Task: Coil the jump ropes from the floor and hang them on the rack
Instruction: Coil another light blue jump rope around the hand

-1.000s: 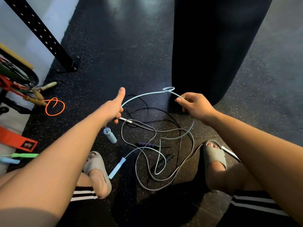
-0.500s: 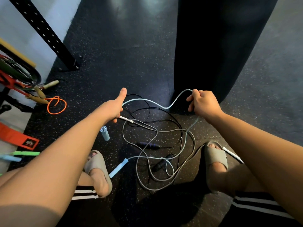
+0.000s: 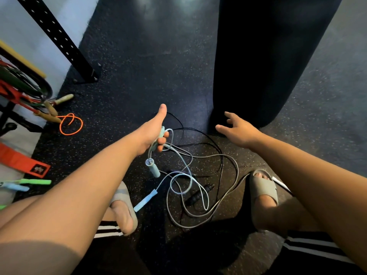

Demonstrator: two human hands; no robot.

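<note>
At the far left, against the wall, the rack [image 3: 12,90] carries red and green bands, and one black perforated upright [image 3: 57,38] slants down beside it. On the floor at its foot lies one orange-corded rope [image 3: 71,124], its cord in a loose loop, with at least two wooden handles [image 3: 50,109] beside it. Nearer to us on the left lie one red strap [image 3: 21,161], one green handle [image 3: 37,182] and one pale blue handle [image 3: 18,187].

Toward the middle, our left hand [image 3: 153,133] has its fingers curled round a small bunch of loops of the light-blue jump rope [image 3: 186,175], thumb straight and pointing away. This rope is thin, glossy and pale. It has two matching handles: the hanging handle [image 3: 153,167] dangles just below the hand, and the floor handle [image 3: 146,200] lies beside our left sandal [image 3: 123,197]. From the hand the cord drops into the tangle on the floor between our feet.

We count three cords in that tangle: the light-blue one, one grey rope [image 3: 230,187] in wide loops, and one thin black cord [image 3: 198,130]. A black ribbed grip [image 3: 199,194] lies among them; we cannot tell whether it is one handle or two.

Further right, our right hand [image 3: 238,130] is open, fingers spread, holding nothing, in front of the foot of one black punching bag [image 3: 268,56]. One white handle [image 3: 281,183] shows just beside our right sandal [image 3: 262,187].
</note>
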